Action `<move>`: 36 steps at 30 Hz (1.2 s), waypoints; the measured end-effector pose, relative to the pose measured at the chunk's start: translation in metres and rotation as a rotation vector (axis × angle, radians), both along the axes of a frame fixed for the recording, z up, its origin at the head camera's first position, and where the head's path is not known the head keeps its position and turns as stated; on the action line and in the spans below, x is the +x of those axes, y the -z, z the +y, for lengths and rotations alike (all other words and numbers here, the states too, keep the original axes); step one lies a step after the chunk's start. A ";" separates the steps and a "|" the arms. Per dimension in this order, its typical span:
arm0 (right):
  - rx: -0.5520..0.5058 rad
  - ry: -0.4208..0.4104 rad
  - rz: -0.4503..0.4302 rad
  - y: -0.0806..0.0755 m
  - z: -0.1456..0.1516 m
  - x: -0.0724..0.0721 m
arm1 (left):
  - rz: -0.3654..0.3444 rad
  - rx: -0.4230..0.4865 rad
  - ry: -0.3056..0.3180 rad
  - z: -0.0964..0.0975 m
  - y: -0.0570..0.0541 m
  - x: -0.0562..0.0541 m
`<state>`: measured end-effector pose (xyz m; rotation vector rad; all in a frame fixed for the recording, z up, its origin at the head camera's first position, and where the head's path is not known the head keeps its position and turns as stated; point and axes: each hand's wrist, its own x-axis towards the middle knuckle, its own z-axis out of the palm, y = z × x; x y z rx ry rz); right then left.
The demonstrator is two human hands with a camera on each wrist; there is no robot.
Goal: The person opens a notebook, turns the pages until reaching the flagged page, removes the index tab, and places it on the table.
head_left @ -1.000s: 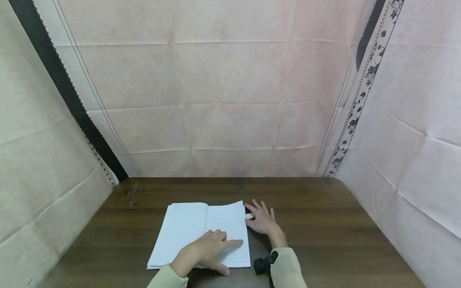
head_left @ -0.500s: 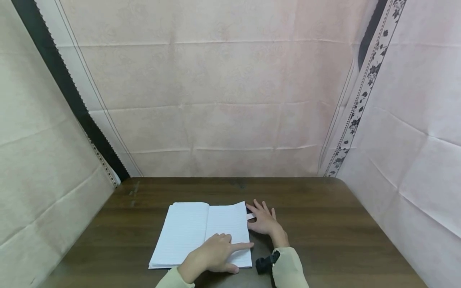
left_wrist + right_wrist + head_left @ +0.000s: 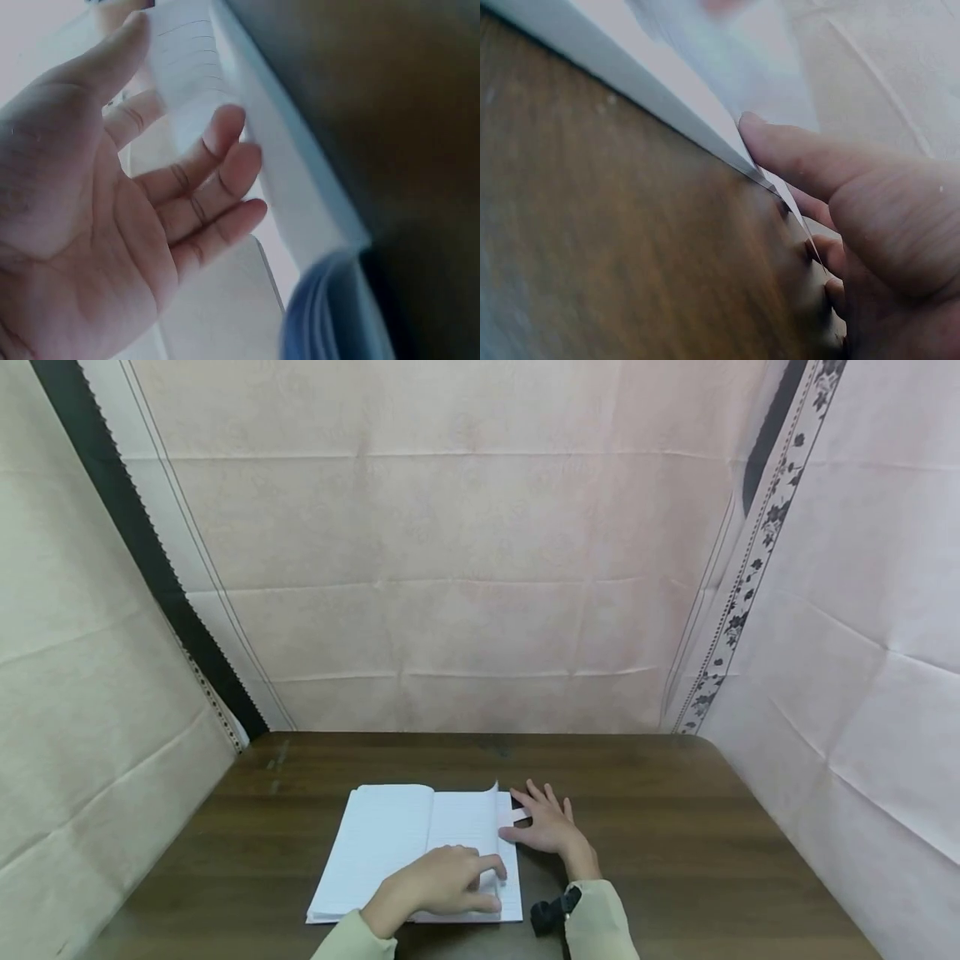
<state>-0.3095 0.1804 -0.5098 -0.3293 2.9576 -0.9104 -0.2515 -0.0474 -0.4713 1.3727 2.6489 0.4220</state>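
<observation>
A lined notebook (image 3: 378,839) lies spread on the brown table, its right-hand page (image 3: 461,818) lifted along the outer edge. My left hand (image 3: 438,881) reaches across the lower part of that page, index finger bent round the edge and thumb close below. In the left wrist view, the lined page (image 3: 184,64) stands by the thumb and index finger, the other fingers loosely bent. My right hand (image 3: 551,827) rests at the notebook's right side, fingers spread on the table, thumb on the sheet beneath. A narrow white strip (image 3: 520,814) sticks out from the notebook under this hand.
Brown wooden table (image 3: 675,827) surrounds the notebook. Pale creased cloth (image 3: 480,610) hangs behind it and at both sides. A black camera (image 3: 551,912) is strapped at the right wrist.
The left index finger, stretched past the right edge half a second ago, is now bent. The page's outer edge has risen and shifted left, and the right thumb has moved onto the sheet below.
</observation>
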 end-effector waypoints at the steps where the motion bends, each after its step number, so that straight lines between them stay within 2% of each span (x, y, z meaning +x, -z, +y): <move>1: -0.003 0.001 0.000 0.000 0.000 0.000 | -0.024 0.026 0.010 -0.002 -0.001 -0.002; 4: 0.001 0.001 0.000 0.001 0.000 0.000 | -0.074 0.088 0.022 -0.007 -0.003 -0.006; 7: 0.010 0.000 0.004 0.003 -0.001 -0.002 | -0.113 0.106 -0.001 -0.011 -0.005 -0.009; 14: -0.020 0.003 0.005 0.004 0.000 -0.002 | -0.068 0.097 -0.029 -0.022 -0.008 -0.017; 18: -0.029 -0.013 0.000 0.004 0.000 -0.001 | -0.074 0.103 -0.031 -0.030 -0.010 -0.024; 21: -0.028 -0.012 -0.004 0.003 0.001 -0.001 | -0.101 0.092 -0.035 -0.037 -0.012 -0.028; 27: -0.032 -0.017 -0.003 -0.001 0.002 0.000 | -0.171 0.055 -0.086 -0.055 -0.017 -0.035; 31: -0.039 -0.023 -0.010 -0.002 0.003 0.000 | -0.195 0.036 -0.112 -0.068 -0.021 -0.037; 36: -0.049 -0.031 -0.015 0.000 0.003 0.001 | -0.271 -0.012 -0.155 -0.083 -0.023 -0.037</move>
